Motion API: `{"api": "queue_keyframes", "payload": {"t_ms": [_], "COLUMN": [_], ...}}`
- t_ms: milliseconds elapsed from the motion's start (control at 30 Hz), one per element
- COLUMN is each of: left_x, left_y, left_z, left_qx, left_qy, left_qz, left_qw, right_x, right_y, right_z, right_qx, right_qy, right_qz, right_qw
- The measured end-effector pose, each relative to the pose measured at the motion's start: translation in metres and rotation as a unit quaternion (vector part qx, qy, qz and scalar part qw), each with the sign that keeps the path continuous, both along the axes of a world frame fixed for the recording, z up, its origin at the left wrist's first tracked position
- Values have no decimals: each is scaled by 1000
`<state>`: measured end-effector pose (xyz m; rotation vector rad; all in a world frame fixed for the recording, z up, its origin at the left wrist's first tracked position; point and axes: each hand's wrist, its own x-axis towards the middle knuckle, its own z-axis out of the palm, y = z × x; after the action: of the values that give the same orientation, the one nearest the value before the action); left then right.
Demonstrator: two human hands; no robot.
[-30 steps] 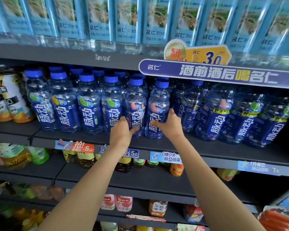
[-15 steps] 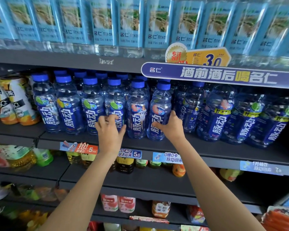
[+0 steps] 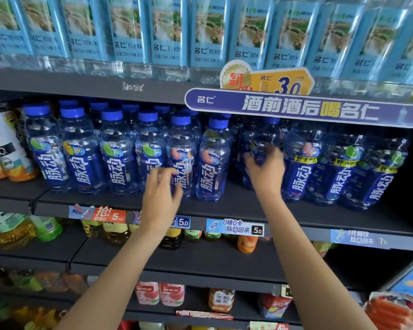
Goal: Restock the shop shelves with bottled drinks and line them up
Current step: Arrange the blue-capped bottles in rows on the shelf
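A person's right hand (image 3: 265, 171) curls its fingers around a blue bottle (image 3: 260, 148) at three o'clock on the middle shelf (image 3: 236, 206), while the left hand (image 3: 161, 194), fingers loosely apart, touches a front-row bottle (image 3: 183, 158); lining-up appears underway, with squaring labels forward likely next.

One head-worn wide-angle view, close, facing the shelf (image 3: 224, 206) straight on, slightly downward.

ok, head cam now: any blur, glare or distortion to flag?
Head view: both hands smear with motion, right hand worst, left hand less so; glare streaks the top-shelf water bottles; wide-angle bends the purple shelf banner; far right of the shelf falls into shadow.
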<state>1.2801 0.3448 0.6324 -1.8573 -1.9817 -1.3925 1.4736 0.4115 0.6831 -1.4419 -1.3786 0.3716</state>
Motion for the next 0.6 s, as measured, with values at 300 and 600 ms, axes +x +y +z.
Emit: {"api": "queue_keyframes", "payload": {"t_ms": [300, 600], "left_x": [29, 25], "left_y": [12, -4], "left_z": [-9, -3], "left_qx": [-47, -17], "left_qy": [81, 62], "left_qz": [-115, -127], "left_qw": [989, 990], "right_x": [-12, -7], "right_y": [44, 33], "right_z": [-10, -7], "right_qx": [-64, 28], "right_qy": [-149, -46], "right_qz": [-206, -127], "right_qw": [965, 990]}}
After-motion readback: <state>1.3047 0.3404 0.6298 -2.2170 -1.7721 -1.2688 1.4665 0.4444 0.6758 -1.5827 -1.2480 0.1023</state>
